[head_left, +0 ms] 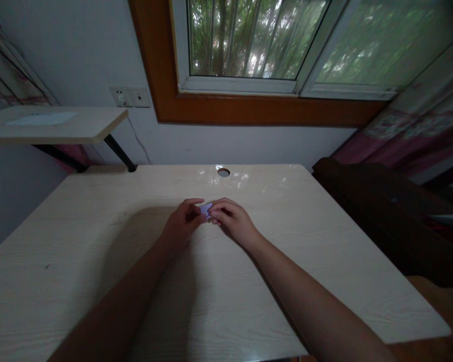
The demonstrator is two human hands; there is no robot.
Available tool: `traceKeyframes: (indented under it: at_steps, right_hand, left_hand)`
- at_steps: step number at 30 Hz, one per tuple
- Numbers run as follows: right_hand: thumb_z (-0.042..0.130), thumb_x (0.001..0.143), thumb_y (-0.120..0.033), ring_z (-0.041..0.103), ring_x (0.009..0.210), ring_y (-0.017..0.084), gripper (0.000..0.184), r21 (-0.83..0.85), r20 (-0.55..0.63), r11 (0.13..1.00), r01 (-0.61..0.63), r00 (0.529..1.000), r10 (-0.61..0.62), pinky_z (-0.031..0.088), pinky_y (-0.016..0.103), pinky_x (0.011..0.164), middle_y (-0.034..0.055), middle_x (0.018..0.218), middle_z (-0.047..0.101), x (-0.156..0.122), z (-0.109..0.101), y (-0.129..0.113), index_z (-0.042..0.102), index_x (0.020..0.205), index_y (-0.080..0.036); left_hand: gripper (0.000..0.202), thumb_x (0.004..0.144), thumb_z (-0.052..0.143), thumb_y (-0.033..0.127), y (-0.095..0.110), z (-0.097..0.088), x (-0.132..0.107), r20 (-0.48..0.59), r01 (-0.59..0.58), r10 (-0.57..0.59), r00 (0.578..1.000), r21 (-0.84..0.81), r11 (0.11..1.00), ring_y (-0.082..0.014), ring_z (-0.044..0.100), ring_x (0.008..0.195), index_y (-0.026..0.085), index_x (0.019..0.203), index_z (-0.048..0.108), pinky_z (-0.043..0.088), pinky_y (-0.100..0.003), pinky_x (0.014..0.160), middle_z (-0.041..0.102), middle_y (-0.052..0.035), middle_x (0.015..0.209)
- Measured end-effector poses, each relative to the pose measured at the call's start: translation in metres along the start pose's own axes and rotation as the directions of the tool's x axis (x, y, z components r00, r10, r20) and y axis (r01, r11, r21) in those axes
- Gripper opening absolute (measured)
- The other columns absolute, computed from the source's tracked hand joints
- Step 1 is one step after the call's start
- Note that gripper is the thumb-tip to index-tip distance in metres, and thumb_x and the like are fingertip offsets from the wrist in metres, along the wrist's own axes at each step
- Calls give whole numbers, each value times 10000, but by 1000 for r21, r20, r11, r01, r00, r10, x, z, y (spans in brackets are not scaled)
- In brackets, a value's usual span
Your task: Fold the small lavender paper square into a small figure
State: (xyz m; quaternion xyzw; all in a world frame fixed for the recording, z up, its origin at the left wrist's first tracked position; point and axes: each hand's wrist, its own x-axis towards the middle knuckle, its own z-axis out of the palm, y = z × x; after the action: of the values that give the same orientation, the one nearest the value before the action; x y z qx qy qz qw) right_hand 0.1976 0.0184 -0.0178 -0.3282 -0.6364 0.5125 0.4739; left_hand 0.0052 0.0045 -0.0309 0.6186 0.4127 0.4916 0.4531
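Observation:
Between my two hands is a small, light purple piece (206, 209), flat like folded paper; its exact kind is too small to make out. My left hand (184, 217) pinches its left side between thumb and fingers. On the other side, my right hand (229, 213) grips the right edge, its curled fingers covering part of the piece. Both hands are just above the middle of the pale wooden desk (294, 281), and their fingertips nearly meet.
A raised shelf (56, 131) on black legs stands at the desk's back left, with a pale sheet (41, 118) on it. A round cable hole (223, 172) lies near the back edge. Behind are a wall socket (130, 97) and an orange-brown window frame (256, 111). Dark furniture (377, 216) stands right.

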Motion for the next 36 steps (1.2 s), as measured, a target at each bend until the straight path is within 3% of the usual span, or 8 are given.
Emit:
traceKeyframes:
  at_steps: [3,9,22,36]
  right_hand:
    - [676,851,-334,629,692,111,139,9,-6,1000,-1,1000,1,517,266,645,50,1004,619,-1,0,0,716,886,-205]
    - [720,813,-345,607,732,140,154,-34,-65,999,-37,997,34,484,280,701,16,795,644,-1,-1,4,702,870,-203]
    - [723,794,-379,565,685,138,194,10,-116,997,-82,990,82,455,269,662,5,739,626,-2,1,3,681,856,-200]
    - [716,799,-391,569,674,139,203,-91,-130,995,-47,991,35,454,269,647,10,738,642,-3,2,0,675,845,-197]
  left_hand:
    - [387,835,671,296,0,1,-1,6,-14,13,1000,48,999,-133,593,766,216,1199,565,497,-274,744,587,6,833]
    - [395,833,666,269,2,1,-3,7,-34,33,999,112,993,-136,610,777,219,1209,553,501,-278,760,611,2,843]
    - [382,823,676,259,7,4,-4,11,-68,68,998,165,984,-152,657,836,222,1187,567,550,-317,811,661,-27,916]
    - [323,836,670,302,13,6,-4,-1,-57,59,998,235,970,-158,674,847,225,1141,596,558,-306,814,682,-29,945]
